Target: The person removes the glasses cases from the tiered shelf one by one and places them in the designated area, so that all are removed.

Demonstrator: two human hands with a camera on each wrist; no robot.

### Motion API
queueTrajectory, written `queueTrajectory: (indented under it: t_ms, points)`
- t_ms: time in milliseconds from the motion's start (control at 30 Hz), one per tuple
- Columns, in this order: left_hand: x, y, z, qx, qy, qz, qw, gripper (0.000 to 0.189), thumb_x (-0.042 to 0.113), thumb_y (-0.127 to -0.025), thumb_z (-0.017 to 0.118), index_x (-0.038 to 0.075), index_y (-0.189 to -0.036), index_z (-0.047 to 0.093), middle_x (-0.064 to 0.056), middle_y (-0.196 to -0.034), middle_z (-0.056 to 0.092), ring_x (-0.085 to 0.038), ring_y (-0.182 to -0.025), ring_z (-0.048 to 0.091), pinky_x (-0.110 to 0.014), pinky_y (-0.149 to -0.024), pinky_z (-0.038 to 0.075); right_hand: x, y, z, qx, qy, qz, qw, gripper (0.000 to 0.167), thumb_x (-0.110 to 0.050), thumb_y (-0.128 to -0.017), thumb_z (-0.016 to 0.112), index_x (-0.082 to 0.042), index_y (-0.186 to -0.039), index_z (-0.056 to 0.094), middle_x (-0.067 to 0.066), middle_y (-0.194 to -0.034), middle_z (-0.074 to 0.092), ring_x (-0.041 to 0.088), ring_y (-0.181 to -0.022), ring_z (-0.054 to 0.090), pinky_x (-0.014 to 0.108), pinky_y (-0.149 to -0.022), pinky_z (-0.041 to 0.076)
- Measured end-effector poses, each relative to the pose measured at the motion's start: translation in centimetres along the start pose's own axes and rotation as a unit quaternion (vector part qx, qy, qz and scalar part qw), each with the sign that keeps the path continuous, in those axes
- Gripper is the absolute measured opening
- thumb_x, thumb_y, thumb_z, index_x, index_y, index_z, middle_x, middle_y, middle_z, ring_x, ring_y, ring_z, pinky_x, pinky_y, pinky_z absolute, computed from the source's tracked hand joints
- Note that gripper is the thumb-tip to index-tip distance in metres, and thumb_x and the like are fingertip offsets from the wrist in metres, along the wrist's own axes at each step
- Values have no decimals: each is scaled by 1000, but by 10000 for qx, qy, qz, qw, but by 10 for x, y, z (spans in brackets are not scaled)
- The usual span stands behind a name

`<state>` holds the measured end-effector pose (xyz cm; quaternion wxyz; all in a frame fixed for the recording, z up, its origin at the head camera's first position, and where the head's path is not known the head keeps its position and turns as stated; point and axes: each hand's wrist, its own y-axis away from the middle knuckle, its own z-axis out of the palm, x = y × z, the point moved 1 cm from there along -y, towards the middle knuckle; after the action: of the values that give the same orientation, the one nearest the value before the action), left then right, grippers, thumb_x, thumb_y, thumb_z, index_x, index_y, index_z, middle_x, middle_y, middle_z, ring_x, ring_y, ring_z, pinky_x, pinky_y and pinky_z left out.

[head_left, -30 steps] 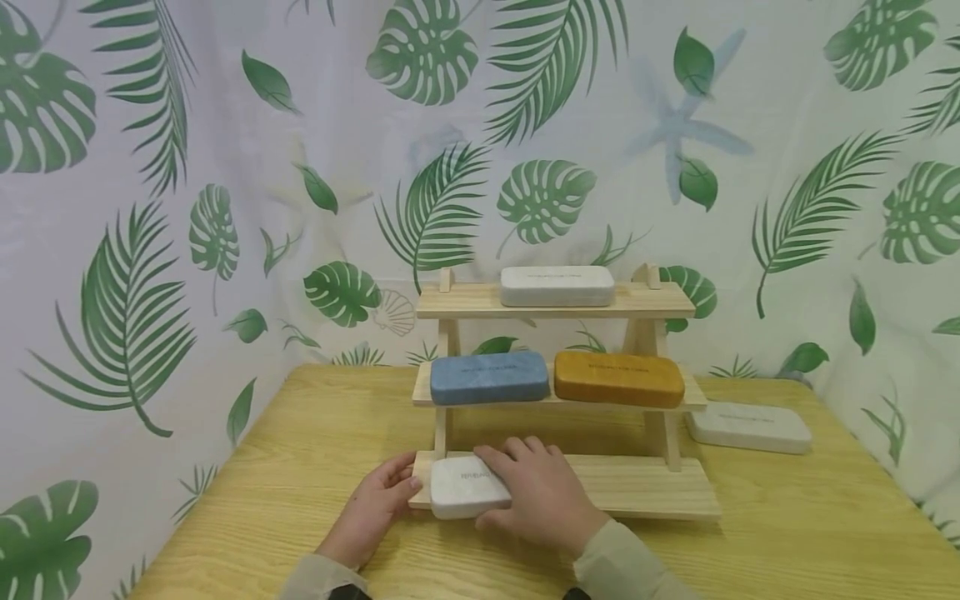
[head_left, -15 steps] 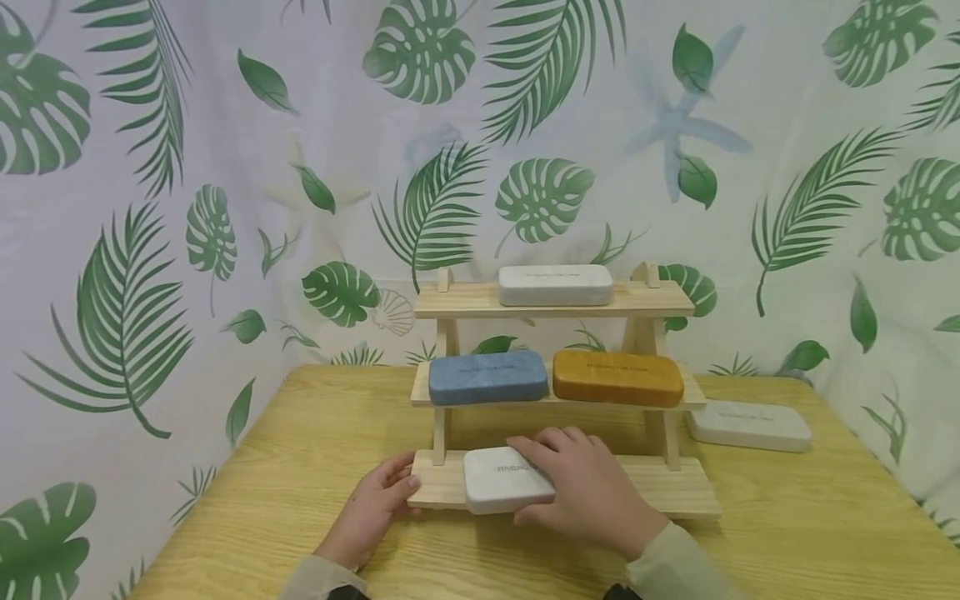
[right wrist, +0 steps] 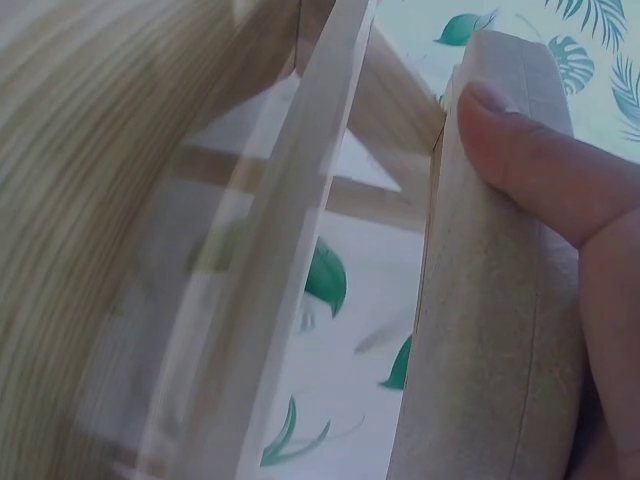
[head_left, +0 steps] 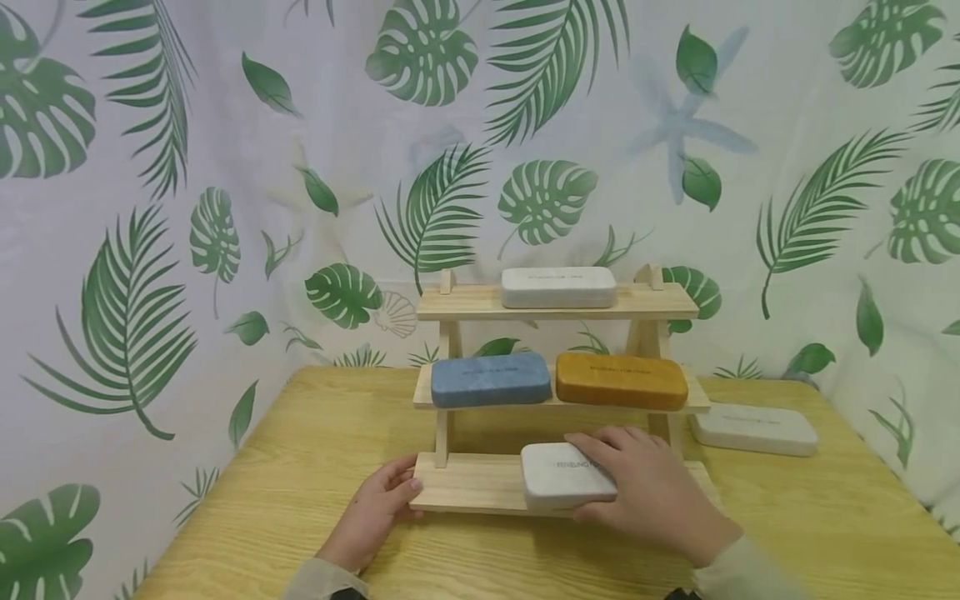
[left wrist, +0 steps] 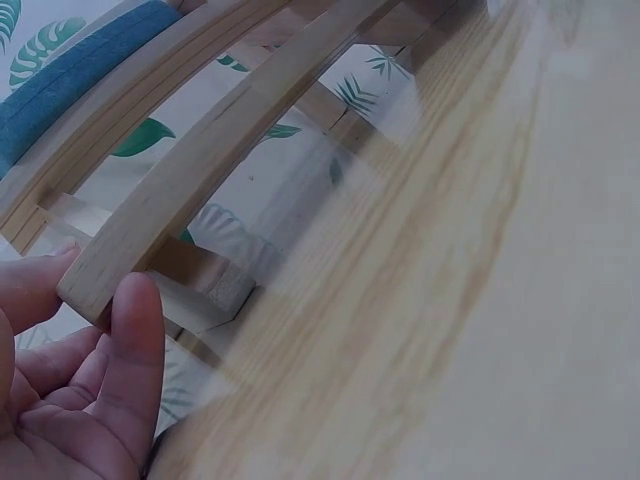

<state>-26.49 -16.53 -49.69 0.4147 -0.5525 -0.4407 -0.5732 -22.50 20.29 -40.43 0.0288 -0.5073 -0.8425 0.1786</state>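
Note:
A three-tier wooden display rack point(head_left: 472, 485) stands on the table. My left hand point(head_left: 378, 507) pinches the left end of its lowest shelf; in the left wrist view the thumb and a finger are on either side of the board end point(left wrist: 150, 225). Over the right half of that shelf, my right hand point(head_left: 651, 492) grips a white glasses case point(head_left: 558, 477) by its right part, which the hand hides. The right wrist view shows the thumb along the case's front side point(right wrist: 490, 300). A blue glasses case point(head_left: 491, 381) and an orange one point(head_left: 621, 383) sit on the middle shelf.
Another white glasses case point(head_left: 558, 287) lies on the top shelf. One more pale case point(head_left: 753, 429) rests on the wooden table point(head_left: 300, 458) behind the rack's right side. A leaf-patterned curtain point(head_left: 337, 217) hangs close behind.
My right hand has moved the white glasses case rightward along the lowest shelf, from its left end to right of the middle. My left hand has stayed on the shelf end.

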Motion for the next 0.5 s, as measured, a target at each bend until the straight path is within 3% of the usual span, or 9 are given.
queueTrajectory:
  t_ms: [267,500]
  points:
    - [1,1,0,7,-8,1,10000,66,27,-104,60,-4,-155,31,-24,-145,48,-28,-115,61,-40,-88,57,18,10,-6,34,71,78,9999,92,-84,-70,67,-30,-143,59,-2,-124,63,27,-110,58,51,-90,50]
    - [1,2,0,3,-14,40,10000,66,25,-104,60,-6,-154,31,-26,-146,47,-29,-114,61,-40,-87,57,33,19,-9,-3,138,147,9998,94,-87,-70,63,-27,-142,60,3,-126,64,31,-112,58,55,-89,51]
